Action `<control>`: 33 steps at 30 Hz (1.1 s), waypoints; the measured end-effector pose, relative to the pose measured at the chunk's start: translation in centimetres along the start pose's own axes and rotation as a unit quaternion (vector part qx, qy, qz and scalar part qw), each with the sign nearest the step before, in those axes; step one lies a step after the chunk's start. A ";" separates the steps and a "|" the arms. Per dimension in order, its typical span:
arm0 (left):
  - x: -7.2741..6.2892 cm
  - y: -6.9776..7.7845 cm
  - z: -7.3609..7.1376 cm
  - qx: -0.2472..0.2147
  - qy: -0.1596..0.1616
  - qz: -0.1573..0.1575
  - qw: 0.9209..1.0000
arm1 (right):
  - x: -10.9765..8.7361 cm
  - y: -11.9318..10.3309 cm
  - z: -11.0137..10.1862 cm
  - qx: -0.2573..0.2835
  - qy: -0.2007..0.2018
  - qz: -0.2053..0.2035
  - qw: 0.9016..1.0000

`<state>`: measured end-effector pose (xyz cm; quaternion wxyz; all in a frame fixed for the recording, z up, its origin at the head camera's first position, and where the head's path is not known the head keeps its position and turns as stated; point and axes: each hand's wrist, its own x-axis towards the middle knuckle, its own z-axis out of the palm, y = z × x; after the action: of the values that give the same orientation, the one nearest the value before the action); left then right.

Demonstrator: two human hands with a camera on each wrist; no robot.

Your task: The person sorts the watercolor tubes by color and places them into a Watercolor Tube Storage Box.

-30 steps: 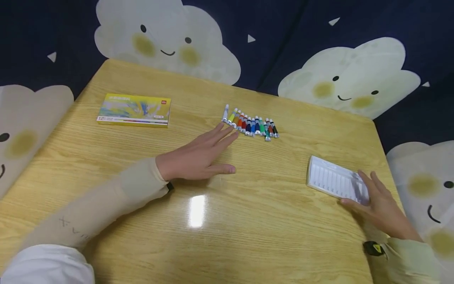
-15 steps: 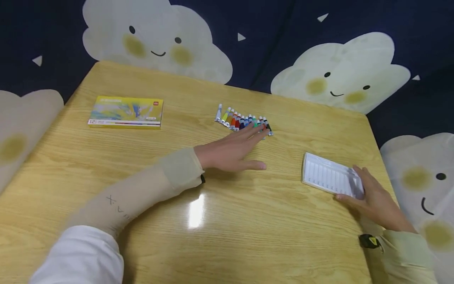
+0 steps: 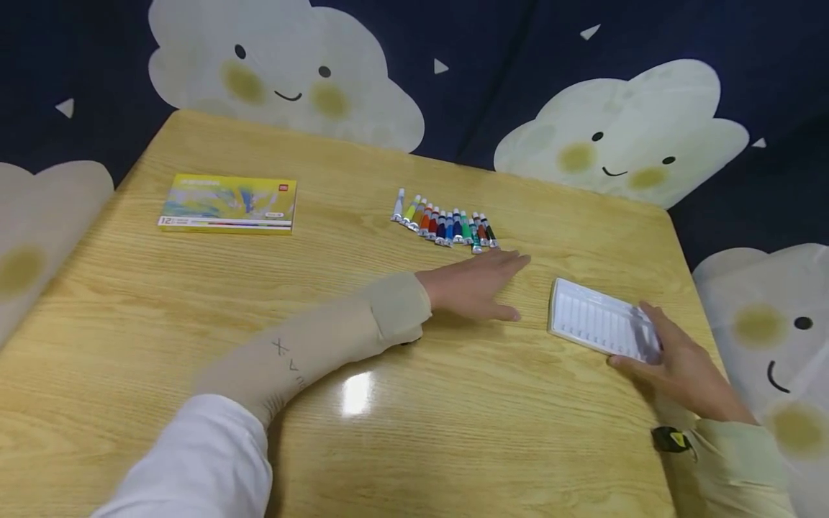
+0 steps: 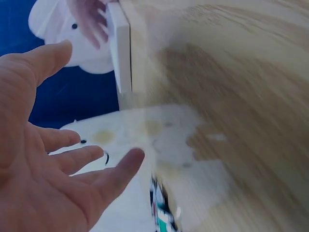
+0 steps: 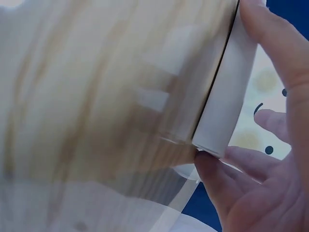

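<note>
My left hand [image 3: 476,286] hovers low over the table with fingers stretched out and nothing held, between the paint tubes and the tray. Just beyond its fingertips, a slanting row of several small colored paint tubes [image 3: 441,224] lies side by side; the nearest tubes [image 4: 163,212] also appear in the left wrist view. At the right, my right hand [image 3: 686,370] grips the near right end of a flat white slotted plastic tray [image 3: 592,314], thumb on one side and fingers on the other. In the right wrist view, the tray's side wall [image 5: 224,92] sits between thumb and fingers.
A yellow paint box [image 3: 228,212] lies at the back left of the wooden table [image 3: 492,424]. A dark curtain [image 3: 466,108] printed with smiling clouds hangs behind the table's far and side edges.
My left hand has swept rightward past the row of tubes, toward the tray. My right hand keeps its grip on the tray, which stays put; the head view has shifted slightly.
</note>
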<state>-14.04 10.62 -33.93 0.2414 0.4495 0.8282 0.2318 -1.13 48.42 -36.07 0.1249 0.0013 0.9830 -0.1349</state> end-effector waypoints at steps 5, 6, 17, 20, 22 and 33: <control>2.2 1.1 0.8 0.024 -0.013 0.001 1.000 | 0.0 0.0 0.3 -0.006 0.004 -0.007 1.000; 2.5 1.3 0.9 0.030 -0.018 0.001 0.999 | 0.0 0.0 0.3 -0.006 0.006 -0.009 1.000; 5.5 2.5 1.5 0.053 -0.032 0.002 0.998 | -0.2 -0.2 -0.1 0.009 0.017 -0.027 0.999; 6.4 2.9 2.0 0.050 -0.042 -0.001 0.998 | -0.3 -0.2 -0.1 0.021 0.013 -0.026 0.999; 7.0 3.3 2.3 0.067 -0.044 0.001 0.997 | -0.3 -0.2 0.0 0.029 0.012 -0.025 0.999; 8.9 4.8 3.3 0.124 -0.040 0.006 0.991 | -0.7 -0.2 0.0 0.002 0.024 -0.015 1.000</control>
<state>-13.30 21.12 -35.30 0.2155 0.4896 0.8376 0.1109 -0.46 48.22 -35.89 0.0991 -0.0096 0.9854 -0.1384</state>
